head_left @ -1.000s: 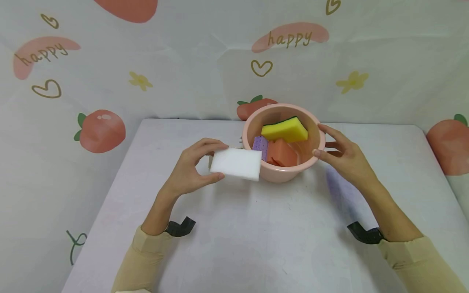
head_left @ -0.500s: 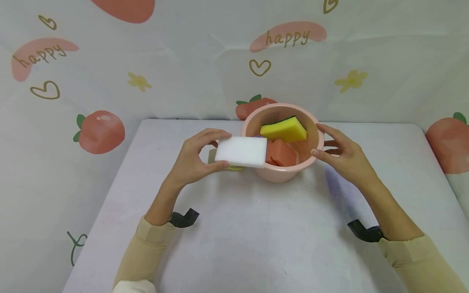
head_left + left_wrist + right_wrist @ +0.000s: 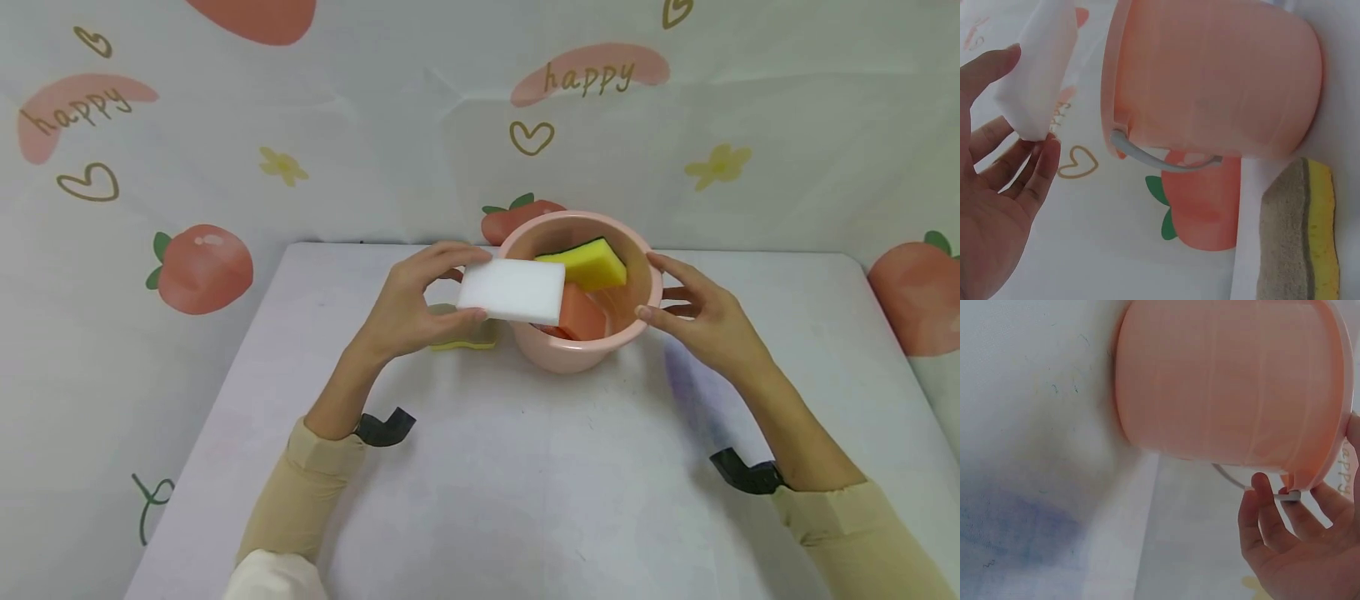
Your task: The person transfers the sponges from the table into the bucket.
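Note:
My left hand (image 3: 411, 304) pinches a white sponge (image 3: 513, 290) by its left end, thumb below and fingers above. The sponge overlaps the left rim of a pink bucket (image 3: 564, 357) in the head view; the left wrist view shows it raised beside the bucket's mouth. With thumb and fingers, my right hand (image 3: 693, 317) grips the bucket's right rim. Inside the bucket lie a yellow sponge (image 3: 594, 265) with a dark green backing and an orange sponge (image 3: 582, 313). A purple sponge seen earlier in there is now hidden behind the white one.
A yellow sponge with a grey scouring side (image 3: 1297, 231) rests on the white table (image 3: 525, 483), left of the bucket and partly behind my left hand. The bucket's grey handle (image 3: 1166, 164) hangs down. Behind the table's back edge stands a patterned cloth (image 3: 405, 108).
My left hand has carried the white sponge up and to the right, from beside the bucket to over its left rim. The right hand has stayed on the rim.

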Action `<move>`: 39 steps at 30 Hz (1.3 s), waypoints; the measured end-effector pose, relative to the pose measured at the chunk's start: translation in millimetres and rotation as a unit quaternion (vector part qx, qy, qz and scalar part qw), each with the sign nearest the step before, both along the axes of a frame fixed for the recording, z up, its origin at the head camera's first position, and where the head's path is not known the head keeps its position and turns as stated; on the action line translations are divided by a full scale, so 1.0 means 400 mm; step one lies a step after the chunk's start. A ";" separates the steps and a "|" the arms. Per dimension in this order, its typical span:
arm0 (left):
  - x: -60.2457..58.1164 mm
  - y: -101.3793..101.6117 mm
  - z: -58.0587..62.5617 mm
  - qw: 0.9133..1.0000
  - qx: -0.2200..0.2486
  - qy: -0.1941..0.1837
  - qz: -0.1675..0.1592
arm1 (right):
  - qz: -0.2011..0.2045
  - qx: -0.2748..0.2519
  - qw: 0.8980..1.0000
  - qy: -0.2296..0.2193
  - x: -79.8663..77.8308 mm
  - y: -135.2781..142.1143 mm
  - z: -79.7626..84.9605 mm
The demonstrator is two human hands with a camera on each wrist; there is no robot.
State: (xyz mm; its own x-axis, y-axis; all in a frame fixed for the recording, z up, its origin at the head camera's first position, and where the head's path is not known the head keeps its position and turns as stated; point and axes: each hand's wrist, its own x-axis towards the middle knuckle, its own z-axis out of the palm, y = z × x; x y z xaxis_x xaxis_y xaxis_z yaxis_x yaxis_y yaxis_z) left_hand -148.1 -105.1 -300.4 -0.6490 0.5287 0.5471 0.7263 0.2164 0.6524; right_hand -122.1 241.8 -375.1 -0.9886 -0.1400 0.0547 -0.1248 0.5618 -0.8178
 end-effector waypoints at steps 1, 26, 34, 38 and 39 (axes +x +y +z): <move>-0.003 0.004 0.002 1.000 -0.003 0.001 0.002 | 0.000 0.002 1.000 0.001 -0.001 0.001 -0.001; -0.044 0.089 0.020 0.997 -0.024 -0.080 0.000 | 0.006 0.002 1.000 0.013 -0.002 0.003 0.000; -0.065 0.124 -0.003 0.990 -0.030 -0.134 0.013 | 0.005 0.002 1.000 0.016 -0.001 0.005 0.000; -0.093 0.132 -0.046 0.988 -0.048 -0.143 0.018 | 0.009 0.001 1.000 0.018 -0.004 0.006 -0.005; -0.100 0.135 -0.055 0.988 -0.052 -0.146 0.020 | 0.010 -0.001 1.000 0.019 -0.005 0.007 -0.006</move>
State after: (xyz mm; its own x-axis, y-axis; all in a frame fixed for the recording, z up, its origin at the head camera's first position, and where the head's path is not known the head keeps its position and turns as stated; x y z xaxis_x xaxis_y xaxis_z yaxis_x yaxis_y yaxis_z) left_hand -188.1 -51.3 -322.5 -0.7926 0.5428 0.2778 0.5000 0.3177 0.8057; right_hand -124.2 244.6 -377.5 -0.9830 -0.1589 0.0916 -0.1659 0.5577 -0.8133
